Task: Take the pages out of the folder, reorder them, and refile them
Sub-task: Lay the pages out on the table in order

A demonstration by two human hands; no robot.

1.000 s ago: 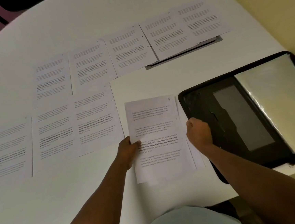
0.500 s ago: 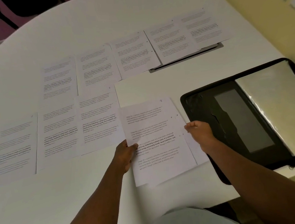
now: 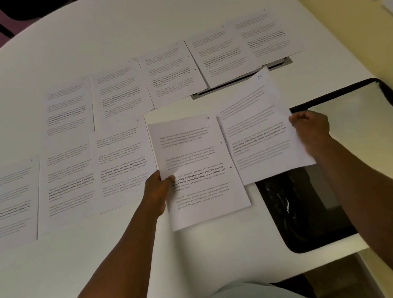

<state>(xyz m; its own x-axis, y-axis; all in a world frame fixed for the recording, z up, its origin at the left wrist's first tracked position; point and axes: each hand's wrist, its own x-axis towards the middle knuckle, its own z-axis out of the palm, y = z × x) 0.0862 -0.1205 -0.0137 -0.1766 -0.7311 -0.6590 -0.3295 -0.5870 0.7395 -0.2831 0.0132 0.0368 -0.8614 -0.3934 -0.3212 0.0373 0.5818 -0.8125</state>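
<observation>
Separating pages 9 and 10

Left hand (image 3: 157,190) pinches page 9 (image 3: 199,170) by its left edge, on the desk (image 3: 179,15). Right hand (image 3: 310,129) grips page 10 (image 3: 255,129) at its right edge, just right of page 9, long axis tilted, overlapping the open folder (image 3: 315,209)

The folder (image 3: 315,209) runs off the right edge of the frame, its near-left part hidden under the page marked 10 (image 3: 260,129). Body text on the far row of pages (image 3: 172,75) is too blurred to read, and the leftmost page (image 3: 7,201) is cut by the left edge.
</observation>
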